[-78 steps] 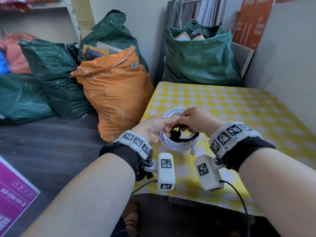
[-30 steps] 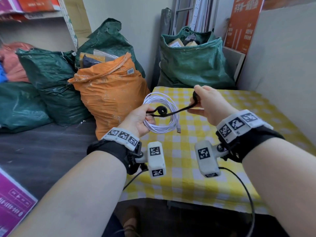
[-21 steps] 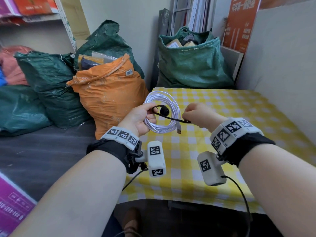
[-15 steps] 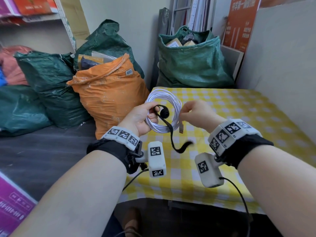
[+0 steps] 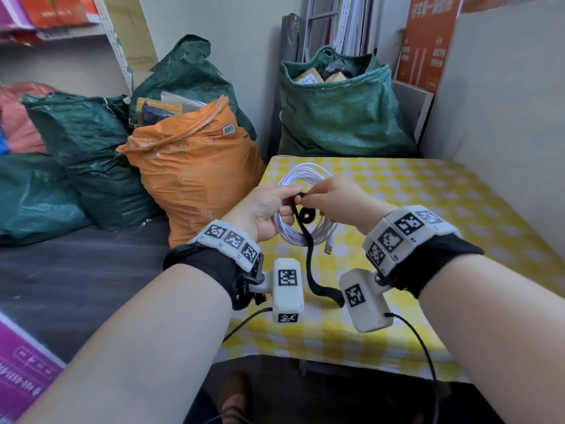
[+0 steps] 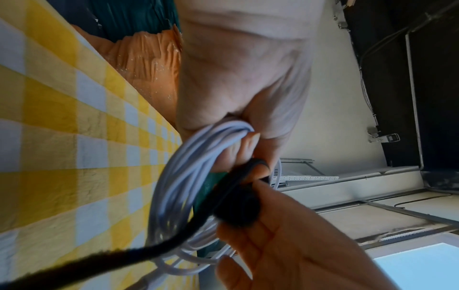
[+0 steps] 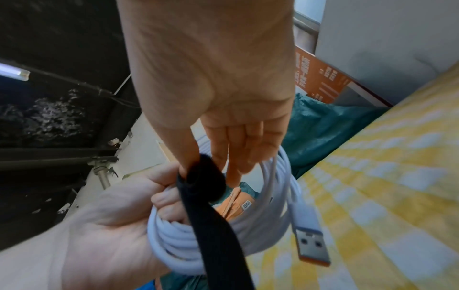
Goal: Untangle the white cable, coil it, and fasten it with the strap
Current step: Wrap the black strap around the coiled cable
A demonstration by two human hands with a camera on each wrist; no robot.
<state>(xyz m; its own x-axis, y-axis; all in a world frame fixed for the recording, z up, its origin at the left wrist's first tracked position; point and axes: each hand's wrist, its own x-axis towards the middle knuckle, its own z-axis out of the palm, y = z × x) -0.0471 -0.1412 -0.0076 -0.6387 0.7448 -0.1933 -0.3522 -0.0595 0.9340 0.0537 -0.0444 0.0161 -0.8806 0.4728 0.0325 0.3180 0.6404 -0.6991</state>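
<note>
The white cable [image 5: 308,175] is wound into a coil, held upright above the left front part of the table. My left hand [image 5: 284,206] grips the coil's left side, fingers curled through it. A black strap [image 5: 306,215] with a small rolled end sits at the coil; its loose tail [image 5: 321,286] hangs down between my wrists. My right hand [image 5: 308,194] pinches the strap at the top of the roll. In the right wrist view, thumb and fingers hold the strap [image 7: 203,176] and the cable's USB plug [image 7: 310,241] dangles free. The left wrist view shows cable [image 6: 183,176] and strap [image 6: 236,208].
The table with a yellow checked cloth [image 5: 428,209] lies below my hands. An orange sack [image 5: 189,166] stands against its left edge, with green sacks [image 5: 342,111] behind and to the left. A grey wall [image 5: 504,102] bounds the right. A magenta box [image 5: 21,371] sits bottom left.
My right hand let go of the stretched strap end, and the tail dropped and now hangs. The hand came back to the coil and pinches the strap near its roll. The left hand kept its grip.
</note>
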